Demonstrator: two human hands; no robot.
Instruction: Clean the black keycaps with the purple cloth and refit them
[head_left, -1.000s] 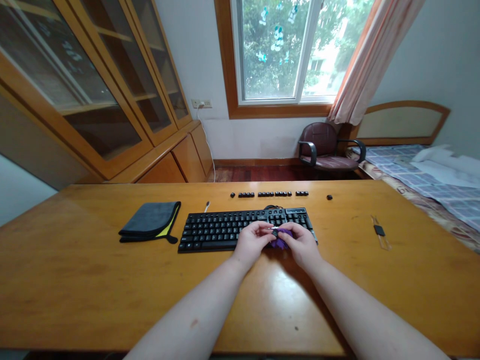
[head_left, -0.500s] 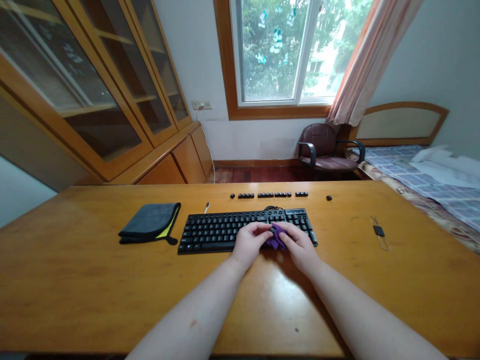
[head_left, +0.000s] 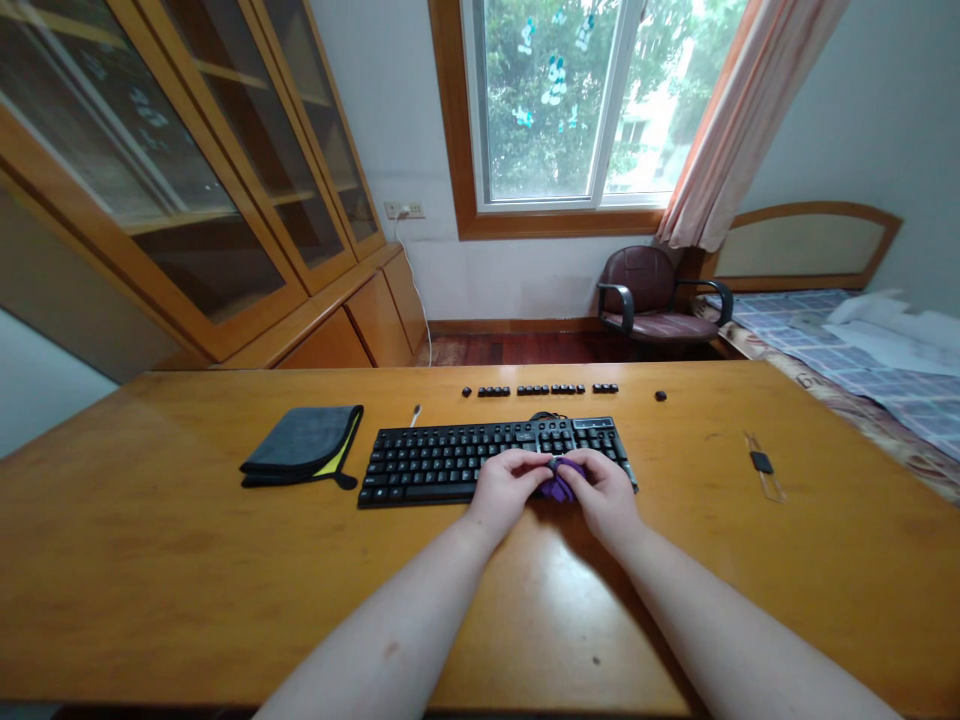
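Observation:
Over the right half of a black keyboard (head_left: 427, 465), my two hands meet fingertip to fingertip. My left hand (head_left: 504, 492) pinches a small dark keycap (head_left: 554, 463), mostly covered by fingers and fabric. A crumpled purple cloth (head_left: 558, 489) is bunched against it, gripped between the thumb and fingers of my right hand (head_left: 604, 496). Behind the keyboard lies a row of loose black keycaps (head_left: 533, 390) in several groups. One more keycap (head_left: 660, 396) sits apart on the right.
A folded grey cloth (head_left: 300, 440) with yellow lining lies left on the wooden desk (head_left: 187, 580). A small brush (head_left: 416, 413) rests behind the keyboard. To the right is a wire keycap puller (head_left: 761, 463). Beyond the desk stand an armchair (head_left: 645, 285) and a bed (head_left: 817, 320).
My fingers have shifted slightly around the keycap, and the purple cloth is now bunched closer about it. The keyboard and the loose keycaps stay where they were.

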